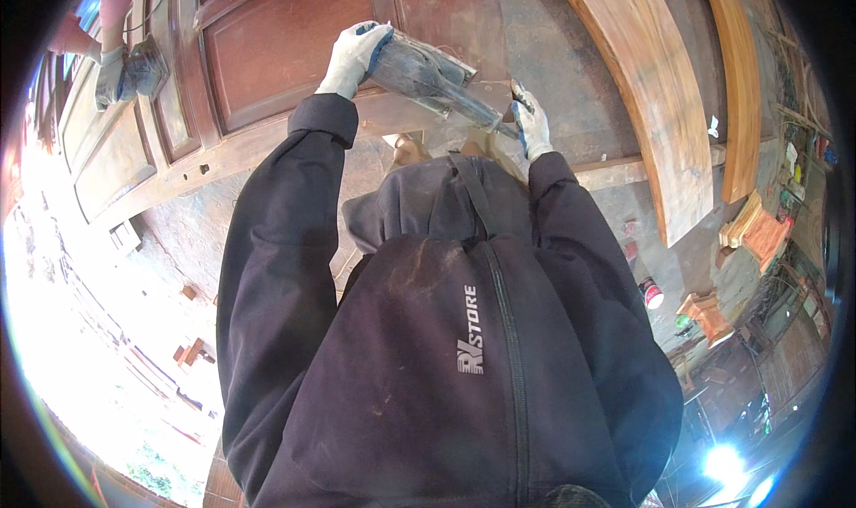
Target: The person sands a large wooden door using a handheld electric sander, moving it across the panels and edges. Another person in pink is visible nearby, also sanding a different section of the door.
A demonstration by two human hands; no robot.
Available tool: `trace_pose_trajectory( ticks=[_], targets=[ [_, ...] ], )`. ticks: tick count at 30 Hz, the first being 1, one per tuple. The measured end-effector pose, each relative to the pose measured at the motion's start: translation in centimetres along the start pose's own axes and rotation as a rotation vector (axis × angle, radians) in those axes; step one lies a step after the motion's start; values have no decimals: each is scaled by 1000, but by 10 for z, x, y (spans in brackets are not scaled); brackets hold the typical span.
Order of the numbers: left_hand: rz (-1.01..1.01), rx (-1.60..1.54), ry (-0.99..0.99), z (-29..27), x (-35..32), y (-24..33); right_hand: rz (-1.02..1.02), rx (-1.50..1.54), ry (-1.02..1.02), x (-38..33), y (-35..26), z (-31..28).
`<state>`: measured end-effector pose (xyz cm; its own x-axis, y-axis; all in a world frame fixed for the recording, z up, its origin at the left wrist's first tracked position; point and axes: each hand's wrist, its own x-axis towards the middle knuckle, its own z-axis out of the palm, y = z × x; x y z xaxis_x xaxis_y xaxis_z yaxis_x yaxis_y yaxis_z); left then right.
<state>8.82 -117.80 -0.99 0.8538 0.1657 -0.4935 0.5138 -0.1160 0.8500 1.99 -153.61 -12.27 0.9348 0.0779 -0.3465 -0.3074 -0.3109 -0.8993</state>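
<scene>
Red-and-white can (pixel 653 294) near wooden block (pixel 706 320)

From my end I count two power tools (pixel 415 73), two long boards (pixel 655 89), two carved wooden blocks (pixel 760 230) and one can (pixel 652 294). Gloved hands I make three: left hand (pixel 354 58), right hand (pixel 532 123), co-worker's hand (pixel 109 78).

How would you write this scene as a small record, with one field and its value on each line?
Left hand: gloved, closed over the broad end of a dark power tool
Right hand: gloved, at the tool's narrow end; exact grip unclear
Work area: red-brown panelled door
Right side: wide wooden plank, narrower wooden plank
Upper left: another person's gloved hand at a second dark tool
</scene>
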Motion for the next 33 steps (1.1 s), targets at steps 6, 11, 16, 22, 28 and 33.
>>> trace_pose_trajectory(
  ticks=[6, 11, 16, 22, 28, 33],
  targets=[
    [264, 191, 18, -5, 7, -8, 305, 249, -80, 18, -9, -13],
    [63, -25, 11, -5, 12, -13, 508, 420, -33, 39, -35, -25],
    [34, 11, 19, -2, 17, -14, 309, -58, -15, 50, -28, -22],
    [41, 74, 50, -2, 9, -9, 308, -378, 38, 42, -73, -5],
    [-5, -23, 78, 7, 6, -7, 189, -572, 143, 40, -65, 2],
    [3, 18, 53, 6, 7, -5, 225, -594, 27, 49, -57, -1]
  ],
)
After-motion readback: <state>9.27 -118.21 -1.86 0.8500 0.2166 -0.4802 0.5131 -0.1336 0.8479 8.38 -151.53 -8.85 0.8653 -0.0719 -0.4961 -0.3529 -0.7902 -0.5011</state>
